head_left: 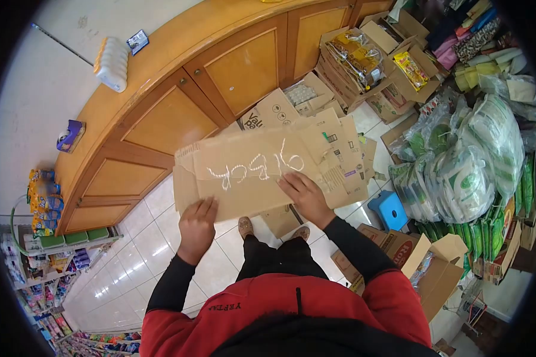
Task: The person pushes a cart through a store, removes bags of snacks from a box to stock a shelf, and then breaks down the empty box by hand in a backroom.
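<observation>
Both hands are holding a flattened cardboard sheet with white writing: the left hand at its lower edge, the right hand lying on top.

White handwriting runs across the flattened cardboard sheet at the centre; seen upside down, it cannot be read with certainty. At about twelve o'clock from it, a folded carton shows dark print beginning "Val", the rest hidden. At five o'clock, an open brown box bears a red mark starting "Ko". The red garment at six o'clock carries small dark lettering, too small to read.
</observation>
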{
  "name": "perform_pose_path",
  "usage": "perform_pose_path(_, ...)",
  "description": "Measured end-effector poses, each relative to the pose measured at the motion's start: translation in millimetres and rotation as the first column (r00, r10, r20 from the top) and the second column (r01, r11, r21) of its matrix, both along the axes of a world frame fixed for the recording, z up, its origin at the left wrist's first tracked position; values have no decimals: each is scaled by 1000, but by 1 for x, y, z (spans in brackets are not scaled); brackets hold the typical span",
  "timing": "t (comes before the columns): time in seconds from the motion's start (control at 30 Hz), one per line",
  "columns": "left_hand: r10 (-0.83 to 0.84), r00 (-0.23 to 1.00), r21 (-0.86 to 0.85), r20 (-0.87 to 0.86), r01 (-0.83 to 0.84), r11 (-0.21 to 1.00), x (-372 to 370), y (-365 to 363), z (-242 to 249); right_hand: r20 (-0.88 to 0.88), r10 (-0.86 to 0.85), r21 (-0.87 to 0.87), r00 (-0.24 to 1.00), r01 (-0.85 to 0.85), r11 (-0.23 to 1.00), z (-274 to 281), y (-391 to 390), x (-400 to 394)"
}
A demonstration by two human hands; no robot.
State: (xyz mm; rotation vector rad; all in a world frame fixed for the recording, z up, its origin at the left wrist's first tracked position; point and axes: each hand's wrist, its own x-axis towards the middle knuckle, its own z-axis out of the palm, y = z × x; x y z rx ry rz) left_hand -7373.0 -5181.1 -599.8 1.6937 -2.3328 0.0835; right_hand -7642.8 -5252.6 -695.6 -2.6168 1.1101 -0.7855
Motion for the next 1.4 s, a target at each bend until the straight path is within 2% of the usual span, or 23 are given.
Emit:
perform_pose_path(0.1, -14, 992, 182, 126, -9, 983, -7, 38, 10, -14, 20, 16, 1000, -20, 1000, -3, 27, -5)
perform_pose_path(0.17, -75, 981, 649, 181, -62, 758, -3, 57, 18, -129, 176, 36, 976, -173, 984, -26, 59, -6)
perform_pose_path(0.23, -94, 969, 865, -229, 247, 437, 27, 71, 1, -170, 343, 99, 924, -330, 939, -47, 92, -8)
perform_pose_path(0.27, -86, 978, 872, -189, 208, 444, 34, 69, -21, -108, 449, 172, 887, -429, 887, -58, 104, -6)
perform_pose_path(0.33, 72, 954, 710, -292, 166, 685, 49, 53, -82, -36, 551, 243, 834, -528, 814, -67, 115, -3)
perform_pose_path(0.37, 208, 905, 681, -372, 113, 724, 43, 35, -97, 24, 577, 311, 816, -555, 772, -68, 115, 2)
perform_pose_path(0.4, 245, 932, 656, -266, -11, 755, 45, 25, -138, 84, 598, 374, 797, -581, 723, -68, 113, 7)
perform_pose_path(0.47, 413, 906, 927, -88, -77, 367, 31, 1, -187, 16, 661, 430, 751, -602, 673, -51, 103, 21)
perform_pose_path(0.5, 456, 884, 880, -106, -131, 456, 16, 3, -201, -42, 714, 490, 699, -608, 624, -46, 102, 23)
perform_pose_path(0.7, 568, 822, 967, -52, -100, 234, 8, 0, -217, -101, 683, 612, 724, -496, 616, -37, 124, 17)
perform_pose_path(0.77, 672, 611, 907, -420, 318, 277, 25, -5, -222, 0, 655, 510, 756, -564, 650, -46, 135, 18)
perform_pose_path(0.8, 680, 663, 949, -313, 200, 242, 29, -18, -211, 100, 624, 396, 775, -607, 689, -46, 137, 18)
perform_pose_path(0.83, 651, 648, 915, -397, 339, 220, 39, -26, -197, 100, 623, 399, 776, -604, 690, -48, 136, 16)
perform_pose_path(0.87, 503, 755, 907, -420, 365, 210, 45, -41, -179, 103, 629, 365, 771, -617, 697, -44, 133, 17)
perform_pose_path(0.93, 567, 589, 813, -576, 487, 320, 39, -49, -122, 104, 632, 335, 768, -625, 705, -32, 126, 19)
perform_pose_path(0.97, 566, 588, 811, -578, 490, 319, 36, -49, -99, 60, 636, 287, 769, -624, 727, -25, 120, 21)
perform_pose_path(1.03, 452, 550, 703, -702, 437, 561, 28, -43, -51, 13, 639, 234, 769, -624, 745, -15, 114, 22)
perform_pose_path(1.1, 348, 638, 688, -687, 418, 593, 18, -29, 0, -93, 656, 140, 749, -643, 753, -8, 110, 22)
perform_pose_path(1.17, -115, 858, 523, -501, 405, 750, 2, -6, 55, -6, 628, 110, 778, -624, 774, 6, 112, 13)
perform_pose_path(1.2, -171, 914, 526, -367, 355, 773, -10, 12, 70, 83, 597, 89, 798, -603, 793, 15, 113, 5)
perform_pose_path(1.23, -216, 950, 519, -224, 304, 799, -19, 26, 78, 171, 527, 55, 832, -542, 838, 28, 108, -3)
perform_pose_path(1.37, -282, 945, 447, -163, 326, 833, -21, 44, 88, 369, 175, -57, 913, -165, 985, 108, 59, -44)
perform_pose_path(1.4, -325, 922, 442, -212, 387, 809, -21, 45, 91, 415, -123, 163, 902, 60, 985, 102, 56, -50)
